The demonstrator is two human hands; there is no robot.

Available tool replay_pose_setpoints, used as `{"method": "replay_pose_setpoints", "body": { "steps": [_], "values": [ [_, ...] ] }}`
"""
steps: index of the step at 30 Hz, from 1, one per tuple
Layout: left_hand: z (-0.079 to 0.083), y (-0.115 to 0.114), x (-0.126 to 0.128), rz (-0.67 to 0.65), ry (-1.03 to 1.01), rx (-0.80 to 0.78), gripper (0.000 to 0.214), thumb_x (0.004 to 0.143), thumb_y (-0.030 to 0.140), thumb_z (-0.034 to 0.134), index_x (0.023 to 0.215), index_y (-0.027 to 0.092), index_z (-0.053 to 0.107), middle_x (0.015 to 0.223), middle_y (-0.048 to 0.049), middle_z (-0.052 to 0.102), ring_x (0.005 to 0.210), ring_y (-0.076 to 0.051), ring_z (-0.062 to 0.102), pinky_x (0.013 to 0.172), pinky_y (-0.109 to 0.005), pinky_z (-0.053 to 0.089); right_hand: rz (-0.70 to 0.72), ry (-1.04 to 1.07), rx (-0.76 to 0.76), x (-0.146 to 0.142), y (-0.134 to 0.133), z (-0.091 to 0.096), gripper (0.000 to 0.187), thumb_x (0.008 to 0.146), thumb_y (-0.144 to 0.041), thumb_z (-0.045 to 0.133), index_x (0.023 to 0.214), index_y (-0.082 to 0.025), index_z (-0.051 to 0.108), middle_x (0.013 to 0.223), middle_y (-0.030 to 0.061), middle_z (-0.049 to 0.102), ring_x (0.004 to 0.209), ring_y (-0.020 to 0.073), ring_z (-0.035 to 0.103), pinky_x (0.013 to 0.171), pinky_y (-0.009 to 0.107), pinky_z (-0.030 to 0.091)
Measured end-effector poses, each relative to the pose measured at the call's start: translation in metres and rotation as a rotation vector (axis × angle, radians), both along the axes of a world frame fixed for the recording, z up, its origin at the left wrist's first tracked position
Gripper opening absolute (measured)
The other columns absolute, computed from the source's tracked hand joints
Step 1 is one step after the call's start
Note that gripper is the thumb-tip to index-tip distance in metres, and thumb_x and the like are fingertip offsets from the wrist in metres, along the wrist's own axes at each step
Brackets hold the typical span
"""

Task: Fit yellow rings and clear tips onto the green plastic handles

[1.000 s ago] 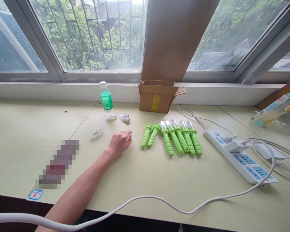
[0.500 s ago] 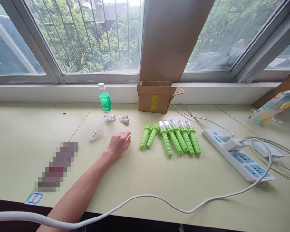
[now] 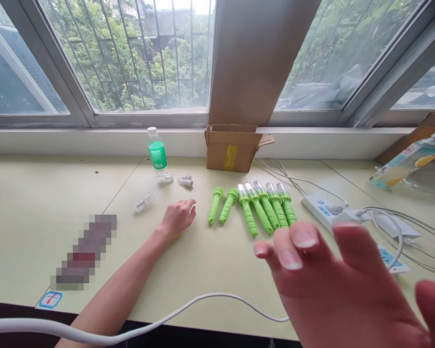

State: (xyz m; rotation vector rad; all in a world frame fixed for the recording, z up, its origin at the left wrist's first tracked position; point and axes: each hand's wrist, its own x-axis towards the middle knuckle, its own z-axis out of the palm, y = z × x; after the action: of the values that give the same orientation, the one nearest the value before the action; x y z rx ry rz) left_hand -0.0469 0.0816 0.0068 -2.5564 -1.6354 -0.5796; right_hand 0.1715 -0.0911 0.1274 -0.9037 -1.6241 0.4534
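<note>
My left hand [image 3: 178,216] rests on the pale green table [image 3: 217,261], fingers loosely curled, with nothing visible in it. My right hand [image 3: 333,285] is raised close to the camera at the lower right, fingers spread and empty. Behind it lies a row of green handles [image 3: 255,210]; several carry clear caps, and two at the left, the bare handles [image 3: 222,205], have none. A loose clear cap [image 3: 144,202] lies left of my left hand. Two small white parts [image 3: 185,180] sit near a bottle.
A green-labelled water bottle [image 3: 158,155] and an open cardboard box [image 3: 233,147] stand by the window sill. A white power strip [image 3: 333,212] with cables lies at the right, partly hidden by my right hand. A white cable [image 3: 188,307] crosses the front edge. A blurred patch [image 3: 84,251] sits at the left.
My right hand has come up into view at the lower right, covering part of the power strip. My left hand has stayed in place.
</note>
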Motion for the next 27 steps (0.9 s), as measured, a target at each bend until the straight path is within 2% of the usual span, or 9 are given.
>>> {"method": "replay_pose_setpoints", "body": {
  "steps": [2, 4, 6, 10, 13, 20, 23, 25, 27],
  "values": [
    [0.0, 0.0, 0.0, -0.002, -0.001, 0.003, 0.02, 0.09, 0.025, 0.043, 0.106, 0.022, 0.056, 0.091, -0.0043, 0.069, 0.081, -0.018, 0.064, 0.068, -0.027, 0.045, 0.078, 0.155, -0.098, -0.011, 0.005, 0.013, 0.05, 0.093, -0.049, 0.017, 0.14, -0.043, 0.033, 0.11, 0.0054, 0.06, 0.089, 0.0281, 0.061, 0.075, 0.048, 0.05],
    [-0.001, 0.0, 0.0, -0.004, 0.001, 0.01, 0.02, 0.09, 0.024, 0.044, 0.105, 0.022, 0.056, 0.09, -0.0039, 0.069, 0.08, -0.018, 0.064, 0.067, -0.027, 0.045, 0.112, 0.299, -0.152, -0.015, 0.009, 0.015, 0.051, 0.094, -0.047, 0.013, 0.132, -0.041, 0.046, 0.106, 0.0065, 0.062, 0.092, 0.0288, 0.061, 0.078, 0.051, 0.049],
    [-0.001, 0.0, 0.0, -0.006, 0.004, 0.017, 0.02, 0.09, 0.024, 0.044, 0.105, 0.022, 0.056, 0.09, -0.0034, 0.069, 0.08, -0.017, 0.064, 0.066, -0.027, 0.044, 0.155, 0.442, -0.183, -0.015, 0.012, 0.013, 0.049, 0.094, -0.046, 0.018, 0.121, -0.037, 0.057, 0.103, 0.0071, 0.064, 0.095, 0.0284, 0.061, 0.079, 0.05, 0.05],
    [-0.003, 0.001, 0.0, -0.009, 0.01, 0.027, 0.019, 0.09, 0.024, 0.042, 0.103, 0.021, 0.056, 0.087, -0.0029, 0.069, 0.077, -0.017, 0.064, 0.061, -0.026, 0.041, 0.289, 0.727, -0.353, -0.021, 0.017, 0.01, 0.041, 0.092, -0.039, 0.031, 0.118, -0.028, 0.06, 0.11, 0.0088, 0.064, 0.1, 0.0268, 0.06, 0.085, 0.046, 0.05],
    [-0.004, 0.001, 0.0, -0.016, 0.012, 0.04, 0.019, 0.091, 0.024, 0.042, 0.102, 0.021, 0.056, 0.086, -0.0026, 0.069, 0.076, -0.017, 0.063, 0.058, -0.027, 0.039, 0.38, 0.856, -0.464, -0.026, 0.019, 0.009, 0.04, 0.09, -0.034, 0.035, 0.121, -0.024, 0.059, 0.115, 0.0103, 0.063, 0.103, 0.0265, 0.059, 0.087, 0.043, 0.05],
    [-0.004, 0.001, 0.0, -0.023, 0.019, 0.041, 0.018, 0.091, 0.024, 0.042, 0.102, 0.021, 0.055, 0.084, -0.0034, 0.069, 0.078, -0.018, 0.064, 0.057, -0.027, 0.038, 0.393, 0.883, -0.577, -0.026, 0.024, 0.004, 0.036, 0.087, -0.029, 0.044, 0.119, -0.025, 0.06, 0.115, 0.0107, 0.062, 0.103, 0.0252, 0.059, 0.086, 0.041, 0.052],
    [-0.005, 0.001, 0.001, -0.023, 0.018, 0.035, 0.018, 0.091, 0.024, 0.042, 0.102, 0.021, 0.055, 0.085, -0.0031, 0.069, 0.081, -0.018, 0.064, 0.056, -0.026, 0.037, 0.311, 0.838, -0.572, -0.028, 0.025, -0.001, 0.032, 0.082, -0.024, 0.059, 0.113, -0.027, 0.063, 0.1, 0.0071, 0.063, 0.087, 0.0187, 0.061, 0.077, 0.033, 0.054],
    [-0.005, 0.002, 0.001, -0.023, 0.017, 0.033, 0.018, 0.091, 0.024, 0.042, 0.102, 0.021, 0.055, 0.085, -0.0028, 0.069, 0.081, -0.018, 0.064, 0.056, -0.026, 0.037, 0.252, 0.787, -0.544, -0.03, 0.025, -0.006, 0.032, 0.076, -0.019, 0.068, 0.107, -0.029, 0.066, 0.085, 0.0022, 0.06, 0.072, 0.0124, 0.057, 0.067, 0.025, 0.052],
    [-0.005, 0.002, 0.001, -0.025, 0.015, 0.033, 0.018, 0.091, 0.024, 0.042, 0.103, 0.021, 0.054, 0.085, -0.0028, 0.069, 0.082, -0.018, 0.064, 0.056, -0.026, 0.036, 0.272, 0.701, -0.51, -0.031, 0.028, -0.012, 0.028, 0.075, -0.019, 0.071, 0.101, -0.029, 0.067, 0.075, -0.0004, 0.056, 0.062, 0.0096, 0.052, 0.058, 0.022, 0.049]
  ]
}}
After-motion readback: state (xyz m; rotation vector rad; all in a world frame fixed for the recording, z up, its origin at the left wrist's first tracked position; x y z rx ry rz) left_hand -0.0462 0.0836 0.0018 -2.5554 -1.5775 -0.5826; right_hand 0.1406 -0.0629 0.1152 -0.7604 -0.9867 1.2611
